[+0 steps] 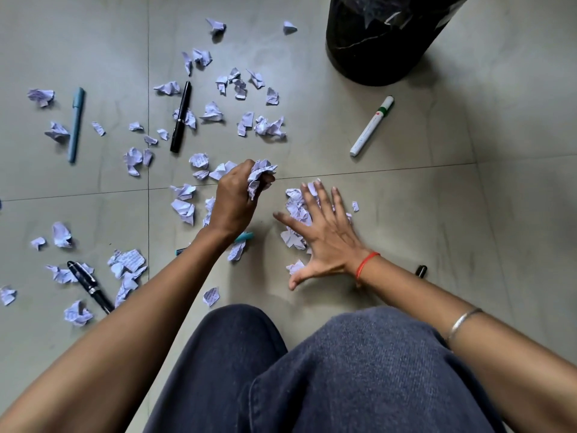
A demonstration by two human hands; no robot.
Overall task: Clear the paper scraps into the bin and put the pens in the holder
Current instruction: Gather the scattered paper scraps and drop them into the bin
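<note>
Several crumpled pale-purple paper scraps [212, 113] lie scattered over the grey tiled floor. My left hand [234, 198] grips a bunch of scraps [260, 176] just above the floor. My right hand [324, 235] lies flat with spread fingers on a small heap of scraps [296, 207]. A black bin [384, 42] stands at the top right. Pens lie about: a blue-grey pen [76, 123], a black pen [181, 117], a white marker [371, 126], a black fountain pen [90, 287], a teal pen [245, 236] partly under my left wrist. No holder is in view.
My knees in dark jeans [312, 370] fill the bottom of the view. A black pen end [421, 271] peeks out behind my right wrist. Bare floor [499, 214] stretches to the right of the marker and bin.
</note>
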